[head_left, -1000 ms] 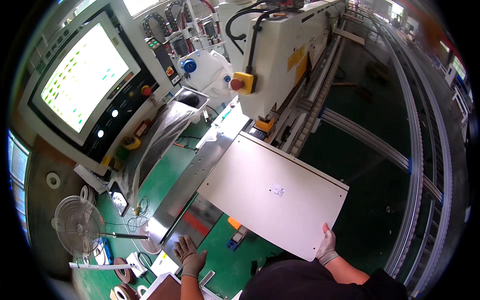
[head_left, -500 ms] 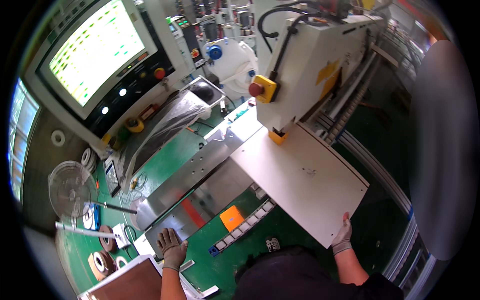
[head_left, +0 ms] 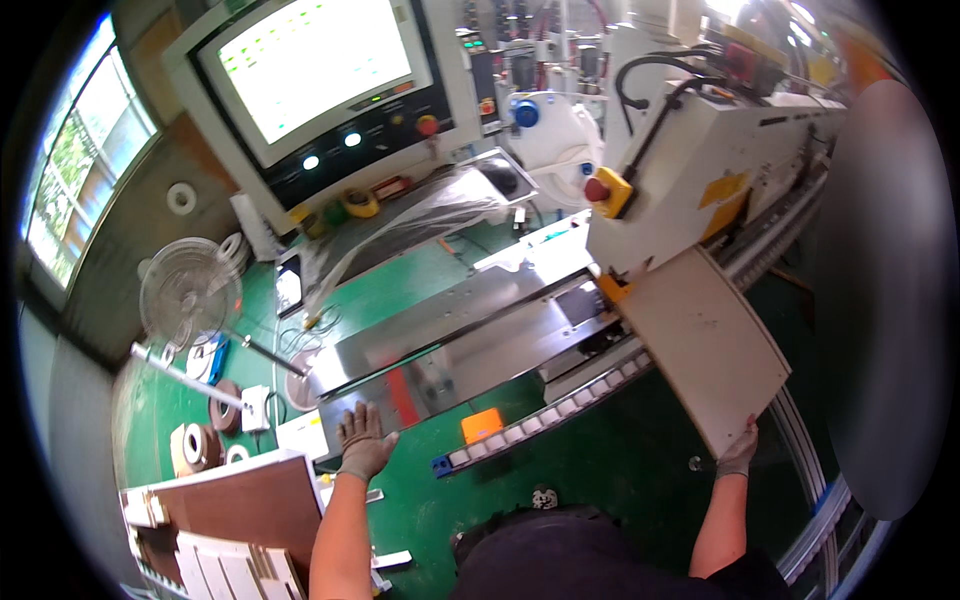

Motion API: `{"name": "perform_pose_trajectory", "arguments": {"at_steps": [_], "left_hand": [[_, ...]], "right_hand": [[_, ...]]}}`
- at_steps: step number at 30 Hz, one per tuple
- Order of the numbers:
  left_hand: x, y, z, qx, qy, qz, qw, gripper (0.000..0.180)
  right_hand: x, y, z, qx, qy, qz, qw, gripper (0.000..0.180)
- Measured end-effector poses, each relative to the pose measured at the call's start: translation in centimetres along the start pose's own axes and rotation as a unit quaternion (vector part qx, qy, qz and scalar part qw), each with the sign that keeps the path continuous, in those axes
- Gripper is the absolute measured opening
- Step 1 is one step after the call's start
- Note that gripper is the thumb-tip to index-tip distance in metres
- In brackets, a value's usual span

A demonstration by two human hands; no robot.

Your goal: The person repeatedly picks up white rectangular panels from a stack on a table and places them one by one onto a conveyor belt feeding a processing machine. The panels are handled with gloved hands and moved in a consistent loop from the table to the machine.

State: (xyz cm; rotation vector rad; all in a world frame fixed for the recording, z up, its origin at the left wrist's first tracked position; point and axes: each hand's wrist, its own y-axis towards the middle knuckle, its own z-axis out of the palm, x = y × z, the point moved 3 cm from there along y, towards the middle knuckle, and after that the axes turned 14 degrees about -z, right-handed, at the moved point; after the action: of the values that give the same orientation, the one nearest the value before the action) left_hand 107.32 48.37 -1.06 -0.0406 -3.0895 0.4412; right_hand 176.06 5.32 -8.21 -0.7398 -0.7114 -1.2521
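Observation:
A flat white board [head_left: 705, 340] juts from beneath the beige machine head [head_left: 660, 190] on the right. My right hand [head_left: 738, 448], in a thin grey glove, grips the board's near corner, thumb on top and the other fingers hidden beneath. My left hand [head_left: 366, 443], gloved too, lies with fingers spread on the near edge of the shiny metal bed [head_left: 470, 370], just left of its red stripe [head_left: 402, 397]. Nothing is held in it. A row of white roller pads [head_left: 545, 418] runs in front of the bed, beside an orange box [head_left: 482, 426].
A control panel with a lit screen [head_left: 315, 65] stands at the back left. A red stop button [head_left: 597, 190] sits on the machine head. On the left are a fan [head_left: 190, 292], rolls of edge tape [head_left: 200, 447] and a brown panel [head_left: 240, 500] with stacked white strips [head_left: 235, 568].
The board has shifted right with my right hand, uncovering more of the metal bed and roller pads. My left hand stays spread on the bed's edge. The view has turned left.

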Motion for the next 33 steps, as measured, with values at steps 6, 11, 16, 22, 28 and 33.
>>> {"name": "perform_pose_trajectory", "arguments": {"at_steps": [6, 11, 16, 22, 28, 33], "left_hand": [[0.1, -3.9, 5.0, -0.054, -0.082, -0.013, 0.995, 0.099], [2.4, -10.8, 2.3, -0.027, -0.194, 0.039, 0.980, 0.059], [21.0, -16.7, 5.2, -0.208, -0.295, -0.134, 0.923, 0.033], [45.8, -35.2, 16.0, -0.400, -0.360, -0.542, 0.646, 0.036], [62.3, -57.4, 32.6, -0.462, -0.464, -0.682, 0.325, 0.030], [64.1, -51.0, 33.5, -0.394, -0.663, -0.585, 0.251, 0.040]], "right_hand": [[-4.8, -1.4, -0.9, -0.057, -0.042, 0.072, 0.995, 0.039], [-13.3, -12.8, 7.4, 0.115, -0.128, 0.261, 0.950, 0.032], [-21.6, -26.6, 13.2, 0.428, -0.285, 0.246, 0.822, 0.032], [-22.0, -39.9, 17.0, 0.735, -0.340, 0.021, 0.586, 0.018], [-24.8, -47.4, 16.5, 0.707, -0.328, 0.218, 0.588, 0.018], [-26.3, -49.8, 16.2, 0.691, -0.409, 0.202, 0.561, 0.019]]}}
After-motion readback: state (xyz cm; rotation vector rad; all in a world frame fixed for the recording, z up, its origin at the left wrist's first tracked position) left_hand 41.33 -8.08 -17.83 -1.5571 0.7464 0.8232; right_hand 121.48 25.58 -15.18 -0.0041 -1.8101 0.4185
